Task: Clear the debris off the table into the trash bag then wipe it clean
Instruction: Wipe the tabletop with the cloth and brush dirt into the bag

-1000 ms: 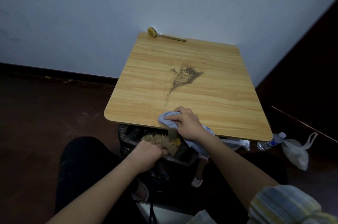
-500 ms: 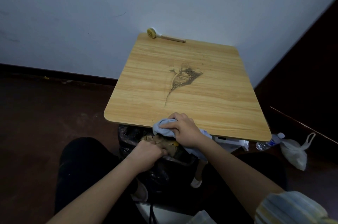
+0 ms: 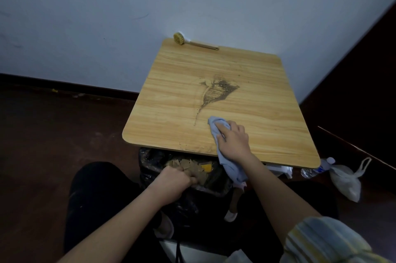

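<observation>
A wooden table (image 3: 267,95) carries a dark smear of fine debris (image 3: 217,91) at its middle, with a thin trail running toward me. My right hand (image 3: 232,141) grips a light blue cloth (image 3: 216,123) on the table's near part, just right of the trail's end; the cloth's tail hangs over the front edge. My left hand (image 3: 173,183) grips the rim of a black trash bag (image 3: 150,162) held below the front edge. Brown and yellow scraps (image 3: 190,166) lie inside the bag.
A round-headed brush with a wooden handle (image 3: 192,42) lies along the table's far edge by the white wall. A plastic bottle (image 3: 317,167) and a white plastic bag (image 3: 347,181) lie on the dark floor at the right. My dark-clothed legs flank the bag.
My right hand has carried the cloth from the front edge, above the bag, back onto the table and to the right. My left hand has stayed on the bag's rim.
</observation>
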The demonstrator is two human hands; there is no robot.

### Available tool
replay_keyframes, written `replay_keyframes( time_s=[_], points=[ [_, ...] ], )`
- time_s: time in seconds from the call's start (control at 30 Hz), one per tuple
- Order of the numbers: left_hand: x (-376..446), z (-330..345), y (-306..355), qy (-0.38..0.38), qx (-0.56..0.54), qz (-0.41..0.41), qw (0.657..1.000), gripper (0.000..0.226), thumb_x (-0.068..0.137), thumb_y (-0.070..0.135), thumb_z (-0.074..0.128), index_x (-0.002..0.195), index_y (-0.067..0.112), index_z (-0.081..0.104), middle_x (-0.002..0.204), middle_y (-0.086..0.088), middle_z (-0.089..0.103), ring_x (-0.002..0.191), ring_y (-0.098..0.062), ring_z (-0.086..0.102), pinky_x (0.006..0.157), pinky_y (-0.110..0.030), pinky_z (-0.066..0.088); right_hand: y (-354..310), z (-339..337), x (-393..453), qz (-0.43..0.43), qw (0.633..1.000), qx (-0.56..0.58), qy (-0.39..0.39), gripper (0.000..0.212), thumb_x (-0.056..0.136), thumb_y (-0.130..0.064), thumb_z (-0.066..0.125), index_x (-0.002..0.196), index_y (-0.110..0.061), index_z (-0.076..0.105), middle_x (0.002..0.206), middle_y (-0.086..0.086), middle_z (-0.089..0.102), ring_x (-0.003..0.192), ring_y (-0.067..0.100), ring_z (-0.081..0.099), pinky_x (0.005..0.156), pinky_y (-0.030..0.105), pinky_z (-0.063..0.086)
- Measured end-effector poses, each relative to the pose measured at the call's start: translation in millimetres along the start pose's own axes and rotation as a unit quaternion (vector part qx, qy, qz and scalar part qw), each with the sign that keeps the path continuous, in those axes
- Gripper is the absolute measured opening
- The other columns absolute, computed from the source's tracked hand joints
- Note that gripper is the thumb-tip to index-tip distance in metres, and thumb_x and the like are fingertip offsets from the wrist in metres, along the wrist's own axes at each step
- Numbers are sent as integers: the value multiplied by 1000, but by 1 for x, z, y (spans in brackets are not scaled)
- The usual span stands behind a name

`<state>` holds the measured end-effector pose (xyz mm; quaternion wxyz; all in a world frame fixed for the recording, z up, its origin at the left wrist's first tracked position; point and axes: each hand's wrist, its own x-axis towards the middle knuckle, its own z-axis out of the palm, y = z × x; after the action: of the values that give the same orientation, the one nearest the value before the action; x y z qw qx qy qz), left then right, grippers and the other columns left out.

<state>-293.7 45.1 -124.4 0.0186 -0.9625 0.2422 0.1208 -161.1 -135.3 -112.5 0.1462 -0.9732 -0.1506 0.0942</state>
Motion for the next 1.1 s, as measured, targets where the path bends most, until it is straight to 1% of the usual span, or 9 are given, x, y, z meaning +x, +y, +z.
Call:
replay_keyframes(
  time_s=[0.1,0.2,0.37,0.53,0.67,0.83,0.93,1.0,1.1],
  points=[
    [1,0,-1,1,1,2,1000,39,93,13,41,128,28,49,128,-2,53,113,-28,52,67,-31,31,-4,5,-3,-36,999,1,-1,43,101,-28,37,144,-35,40,145,4,34,127,28,27,100,42,27],
    [2,2,-1,-2,3,3,1000,38,93,13,42,127,28,49,127,-2,54,113,-28,52,66,-31,29,-6,7,-9,-67,998,1,1,43,100,-22,39,142,-33,44,138,3,39,121,27,31,94,37,28],
    [3,2,0,-1,1,1,1000,38,94,14,42,129,28,49,127,-2,53,113,-27,52,70,-32,39,-12,9,-18,-115,993,18,-5,43,101,-15,40,139,-32,49,137,1,43,119,26,34,92,36,28],
    [4,3,1,-8,5,1,1000,36,95,15,40,128,27,49,127,-3,53,113,-27,52,67,-32,36,-16,8,-27,-152,988,12,-10,42,101,-13,41,136,-31,53,143,-1,45,128,26,35,97,39,33],
    [4,2,0,-13,7,0,1000,37,94,14,42,128,27,49,126,-2,53,113,-28,52,70,-34,41,-20,8,-33,-178,984,-6,-21,42,101,-13,41,137,-31,53,143,1,46,128,27,37,94,41,37],
    [4,1,-1,-11,6,5,1000,39,93,12,43,129,27,49,123,-3,55,110,-28,53,65,-33,33,-25,11,-42,-213,976,-22,-33,43,101,-11,39,135,-30,55,143,3,47,129,27,37,88,41,36],
    [3,0,-2,-11,2,3,1000,39,93,12,43,128,27,50,123,-3,55,109,-28,54,65,-32,32,-27,8,-42,-253,965,-47,-40,43,98,-8,41,133,-27,58,144,2,47,126,28,40,86,40,37],
    [3,0,-2,-10,-3,0,1000,37,93,13,42,126,27,50,124,-2,55,111,-27,53,66,-32,34,-27,2,-38,-247,968,-40,-26,44,96,-7,43,132,-27,59,144,3,47,125,28,41,89,41,37],
    [1,1,-3,-7,-8,-3,1000,35,93,14,41,124,26,51,125,-1,54,113,-28,52,72,-33,41,-26,-8,-26,-171,984,1,41,44,94,-7,44,132,-27,58,140,4,47,123,30,41,92,41,37]
  ],
)
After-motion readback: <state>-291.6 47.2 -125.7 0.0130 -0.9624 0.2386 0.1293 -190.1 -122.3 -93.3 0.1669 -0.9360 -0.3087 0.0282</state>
